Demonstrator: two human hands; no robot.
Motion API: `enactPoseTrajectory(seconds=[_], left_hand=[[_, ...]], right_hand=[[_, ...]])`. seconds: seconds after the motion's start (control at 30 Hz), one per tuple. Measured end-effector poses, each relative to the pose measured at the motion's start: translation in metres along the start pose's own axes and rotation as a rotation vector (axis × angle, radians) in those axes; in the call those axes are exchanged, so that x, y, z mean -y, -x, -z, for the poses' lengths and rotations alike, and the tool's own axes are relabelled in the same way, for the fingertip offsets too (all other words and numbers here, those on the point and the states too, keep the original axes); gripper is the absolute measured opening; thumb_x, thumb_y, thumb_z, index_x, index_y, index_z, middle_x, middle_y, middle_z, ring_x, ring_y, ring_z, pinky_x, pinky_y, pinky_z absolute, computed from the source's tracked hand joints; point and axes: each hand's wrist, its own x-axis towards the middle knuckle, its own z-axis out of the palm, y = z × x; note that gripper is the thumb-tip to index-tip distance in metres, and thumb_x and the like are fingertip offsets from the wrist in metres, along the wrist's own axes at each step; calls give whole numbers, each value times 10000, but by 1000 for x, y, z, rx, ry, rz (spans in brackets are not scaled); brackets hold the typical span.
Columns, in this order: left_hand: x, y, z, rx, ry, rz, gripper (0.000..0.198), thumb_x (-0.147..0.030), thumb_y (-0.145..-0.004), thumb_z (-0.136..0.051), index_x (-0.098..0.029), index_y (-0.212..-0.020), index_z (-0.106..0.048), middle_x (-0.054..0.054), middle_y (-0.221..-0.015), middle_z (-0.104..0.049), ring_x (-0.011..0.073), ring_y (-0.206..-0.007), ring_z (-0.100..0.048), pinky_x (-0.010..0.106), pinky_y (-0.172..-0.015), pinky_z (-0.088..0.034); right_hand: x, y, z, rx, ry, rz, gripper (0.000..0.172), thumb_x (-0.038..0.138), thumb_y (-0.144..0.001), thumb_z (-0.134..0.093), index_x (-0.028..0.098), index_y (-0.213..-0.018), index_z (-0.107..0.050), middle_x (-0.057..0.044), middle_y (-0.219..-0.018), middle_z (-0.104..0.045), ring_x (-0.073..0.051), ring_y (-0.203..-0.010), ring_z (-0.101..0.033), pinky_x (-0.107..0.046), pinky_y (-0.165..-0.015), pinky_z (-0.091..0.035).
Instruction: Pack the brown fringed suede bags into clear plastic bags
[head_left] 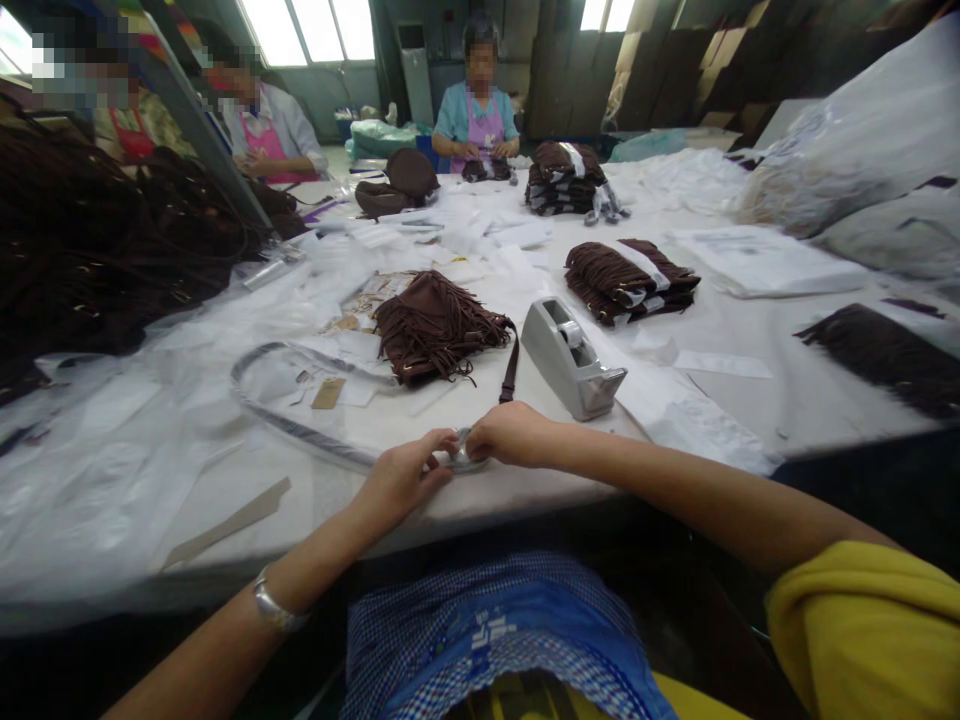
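Note:
A dark brown fringed bag (435,325) lies on the table in front of me. Its long bag strap (300,430), covered in clear wrapping, loops out to the left and back to my hands. At the table's near edge my left hand (409,475) has thumb and fingers curled round the wrapped strap. Close beside it, my right hand (510,437) pinches the strap's shiny end; its fingertips are partly hidden. A bare brown stretch of strap (511,370) runs from the bag down to my right hand. The grey tape dispenser (574,360) stands just beyond my right forearm.
Stacked fringed bags with white bands (630,280) lie behind the dispenser, with another stack (566,180) farther back. A brown heap (112,240) and plastic bags (97,450) fill the left. A cardboard strip (229,522) lies near the front edge. Several people sit across the table.

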Motion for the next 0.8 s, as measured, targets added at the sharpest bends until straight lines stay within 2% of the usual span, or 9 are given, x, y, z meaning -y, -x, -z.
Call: enactPoseTrajectory(seconds=[0.13, 0.2, 0.33, 0.43, 0.5, 0.63, 0.7, 0.73, 0.8], left_hand=[[4, -3, 6, -2, -59, -15, 357, -158, -831, -566, -273, -1168, -553, -3, -1067, -720, 147, -772, -683, 278, -764, -519], [4, -5, 6, -27, -98, -24, 335, -163, -839, -570, -262, -1159, -562, 0, -1016, -731, 163, -805, -688, 289, -784, -516], [0, -7, -1, -62, -85, -11, 348, -177, -834, -602, -253, -1171, -556, 0, -956, -741, 182, -856, -694, 289, -786, -512], [-7, -4, -7, -49, -33, 27, 342, -186, -827, -633, -250, -1154, -557, -17, -921, -743, 164, -782, -691, 263, -734, -514], [-9, -2, -7, -39, -77, -2, 327, -216, -832, -657, -250, -1146, -575, -9, -928, -739, 165, -777, -681, 265, -732, -516], [-3, -5, 6, 25, -346, -295, 216, -261, -870, -651, -239, -1085, -646, 45, -1069, -721, 208, -948, -638, 316, -843, -497], [0, -9, 14, 83, -439, -384, 124, -245, -902, -606, -235, -1005, -677, 40, -998, -733, 202, -910, -635, 314, -822, -490], [-1, -10, 15, 94, -465, -369, 109, -241, -910, -594, -235, -966, -687, 35, -927, -737, 196, -862, -640, 306, -789, -489], [-5, -12, 13, 68, -445, -241, 100, -273, -900, -610, -237, -933, -697, 25, -829, -731, 189, -783, -650, 290, -728, -485]], right_hand=[[-10, -1, 8, -1, 124, 223, 197, 133, -841, -607, 264, -871, -751, -2, -915, -753, -168, -751, -653, -258, -532, -290], [-11, 2, 4, -21, 152, 264, 231, 123, -863, -581, 273, -932, -742, 11, -976, -748, -162, -760, -651, -259, -527, -286], [6, 13, -16, -147, 126, 93, 259, 248, -899, -601, 297, -1136, -693, 4, -1056, -739, -166, -705, -651, -261, -513, -295], [17, 21, -30, -206, 101, 25, 272, 319, -914, -607, 275, -1174, -677, -13, -1044, -737, -173, -702, -652, -258, -529, -321], [13, 23, -32, -190, 100, 92, 247, 278, -931, -587, 281, -1158, -685, -4, -999, -739, -168, -725, -650, -252, -561, -347], [-15, 19, -19, -130, 110, 415, 267, 164, -933, -561, 278, -1129, -701, 10, -1077, -729, -165, -826, -651, -262, -674, -414], [-26, 16, -12, -123, 114, 494, 274, 140, -933, -552, 279, -1116, -702, 16, -1171, -703, -164, -868, -649, -266, -705, -426], [-28, 15, -10, -131, 116, 488, 283, 138, -933, -550, 286, -1127, -694, 19, -1237, -676, -161, -882, -648, -264, -708, -429], [-24, 15, -10, -167, 120, 412, 337, 138, -927, -551, 298, -1207, -647, 10, -1366, -593, -162, -915, -644, -261, -709, -435]])
